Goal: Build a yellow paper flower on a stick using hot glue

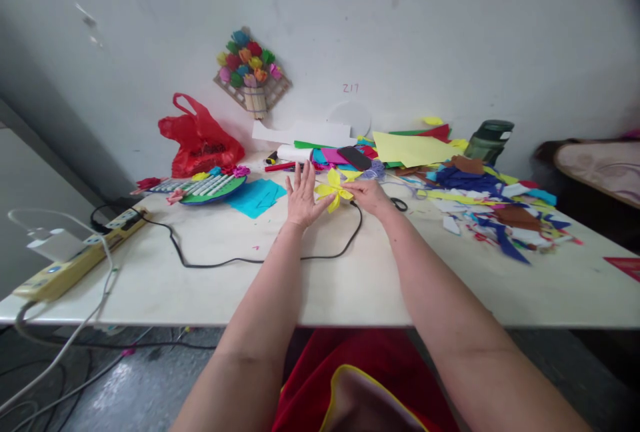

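A yellow folded paper flower [336,189] lies on the white table [280,272] between my two hands. My left hand [301,200] is open, fingers stretched up and spread, its thumb touching the flower's left side. My right hand [368,195] rests on the table at the flower's right side with fingers curled, pinching the flower's edge. A black cable [240,260] loops across the table just behind and under my hands.
Coloured paper sheets and scraps [480,199] pile at the right. A blue paper [256,196], a green plate craft [213,187], a red plastic bag [200,139], a dark green bottle [489,140], black scissors [399,204] and a yellow power strip [75,259] lie around.
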Available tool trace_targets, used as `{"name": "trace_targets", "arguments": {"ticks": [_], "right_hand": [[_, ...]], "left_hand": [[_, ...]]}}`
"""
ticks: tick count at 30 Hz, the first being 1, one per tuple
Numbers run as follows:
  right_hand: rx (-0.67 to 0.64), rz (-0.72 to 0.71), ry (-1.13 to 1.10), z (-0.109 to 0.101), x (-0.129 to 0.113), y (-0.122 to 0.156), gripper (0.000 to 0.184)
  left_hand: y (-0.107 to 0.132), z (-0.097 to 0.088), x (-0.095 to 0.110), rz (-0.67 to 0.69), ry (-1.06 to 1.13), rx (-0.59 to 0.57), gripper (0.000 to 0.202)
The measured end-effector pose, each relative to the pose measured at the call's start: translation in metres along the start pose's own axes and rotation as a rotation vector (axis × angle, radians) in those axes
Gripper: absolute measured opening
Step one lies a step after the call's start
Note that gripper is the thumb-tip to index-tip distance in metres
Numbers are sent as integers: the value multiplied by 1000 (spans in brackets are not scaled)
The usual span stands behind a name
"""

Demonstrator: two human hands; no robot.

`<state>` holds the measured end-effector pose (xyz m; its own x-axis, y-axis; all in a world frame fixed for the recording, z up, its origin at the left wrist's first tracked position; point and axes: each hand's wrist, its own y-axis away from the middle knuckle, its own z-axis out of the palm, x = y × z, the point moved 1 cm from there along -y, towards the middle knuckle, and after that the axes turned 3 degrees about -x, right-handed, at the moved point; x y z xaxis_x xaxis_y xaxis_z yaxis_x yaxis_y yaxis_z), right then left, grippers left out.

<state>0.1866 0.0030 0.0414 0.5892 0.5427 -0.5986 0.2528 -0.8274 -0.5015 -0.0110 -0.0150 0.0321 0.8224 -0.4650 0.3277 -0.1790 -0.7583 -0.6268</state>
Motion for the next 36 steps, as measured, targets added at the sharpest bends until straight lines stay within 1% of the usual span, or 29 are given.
{"name": "trace_targets", "arguments": {"ticks": [3,5,9,13,20,22,27,36], "right_hand": [[-6,9,22,-1,0,0,23],[-2,15,38,-1,1,0,24],[8,8,62,-2,1,0,24],[18,-8,70,-2,3,-1,24],[23,9,58,-2,3,-1,23],[10,11,58,-2,1,0,24],[5,4,49,-2,1,-1,24],[22,-21,61,-1,3,-1,23]], "left_hand": [[2,0,5,29,-85,-19,84],[2,1,7,34,-95,-16,82],[2,1,8,41,-5,0,87],[2,2,9,62,78,-25,94],[2,-1,12,76,77,-98,92],[3,-2,13,81,60,-89,90],[4,-3,12,83,21,-25,87],[3,-2,14,65,78,-17,96]]}}
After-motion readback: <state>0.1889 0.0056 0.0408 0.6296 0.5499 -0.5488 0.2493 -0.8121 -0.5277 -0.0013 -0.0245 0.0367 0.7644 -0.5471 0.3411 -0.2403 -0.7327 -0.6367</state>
